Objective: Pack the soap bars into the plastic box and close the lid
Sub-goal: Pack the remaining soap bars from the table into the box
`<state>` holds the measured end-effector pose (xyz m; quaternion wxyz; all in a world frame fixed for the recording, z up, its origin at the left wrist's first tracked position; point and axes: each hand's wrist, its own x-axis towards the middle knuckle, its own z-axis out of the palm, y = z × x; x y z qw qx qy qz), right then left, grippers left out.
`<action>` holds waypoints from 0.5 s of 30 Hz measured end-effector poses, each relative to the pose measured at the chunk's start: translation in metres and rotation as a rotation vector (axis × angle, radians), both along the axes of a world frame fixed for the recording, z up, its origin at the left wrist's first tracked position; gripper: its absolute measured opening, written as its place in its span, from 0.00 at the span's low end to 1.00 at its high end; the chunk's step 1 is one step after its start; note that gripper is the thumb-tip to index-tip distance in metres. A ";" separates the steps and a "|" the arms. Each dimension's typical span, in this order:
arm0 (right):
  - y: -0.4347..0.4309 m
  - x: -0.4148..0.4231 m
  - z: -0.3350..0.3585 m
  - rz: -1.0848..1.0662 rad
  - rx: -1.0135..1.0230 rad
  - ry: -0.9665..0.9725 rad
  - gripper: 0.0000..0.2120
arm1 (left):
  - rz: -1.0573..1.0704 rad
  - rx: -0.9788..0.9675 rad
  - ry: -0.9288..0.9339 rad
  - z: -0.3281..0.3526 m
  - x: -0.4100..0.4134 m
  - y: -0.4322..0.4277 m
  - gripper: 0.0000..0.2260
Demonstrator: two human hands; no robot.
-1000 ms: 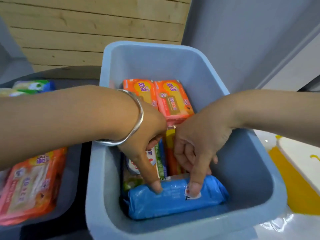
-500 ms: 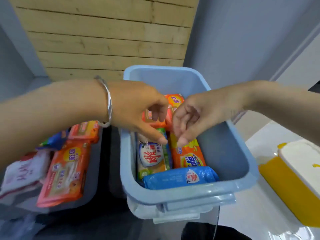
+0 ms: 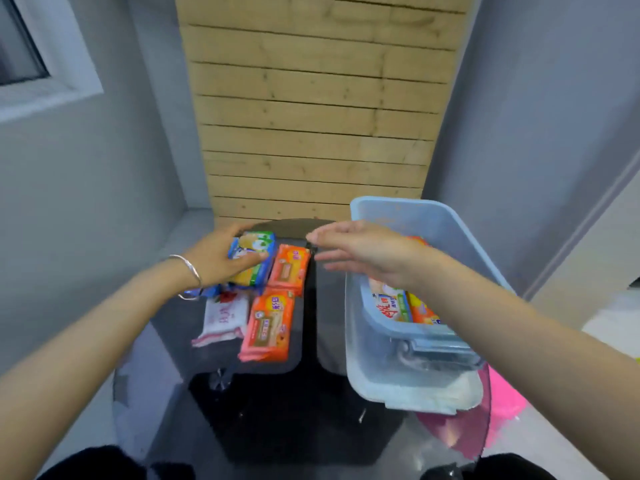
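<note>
The light blue plastic box point(image 3: 460, 233) stands at the right with several wrapped soap bars point(image 3: 394, 306) inside. Its clear lid point(image 3: 408, 393) lies under and in front of it. Loose soap bars lie on the dark tray point(image 3: 221, 355) at the left: two orange ones point(image 3: 289, 268) point(image 3: 268, 323), a white one point(image 3: 225, 315), and a blue-green-yellow one point(image 3: 256, 258). My left hand point(image 3: 218, 258) grips the blue-green-yellow bar at the far end of the tray. My right hand point(image 3: 367, 251) hovers open, fingers spread, over the box's left rim, holding nothing.
A wooden slat panel point(image 3: 318, 109) stands behind the table, between grey walls. A window frame point(image 3: 45, 74) is at the upper left. Something pink point(image 3: 502, 403) lies under the glass at the lower right. A dark gap point(image 3: 310, 323) separates the tray from the box.
Both hands have come out of the box. My left hand has moved left onto the tray and closed on the blue-green-yellow bar; my right hand has opened above the box rim. The view has pulled back.
</note>
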<state>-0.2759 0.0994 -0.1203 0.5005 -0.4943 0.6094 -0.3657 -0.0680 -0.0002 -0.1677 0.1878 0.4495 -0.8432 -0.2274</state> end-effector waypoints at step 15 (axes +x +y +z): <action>-0.047 0.091 -0.124 -0.410 0.089 0.125 0.26 | 0.387 0.026 0.234 -0.073 0.032 0.010 0.18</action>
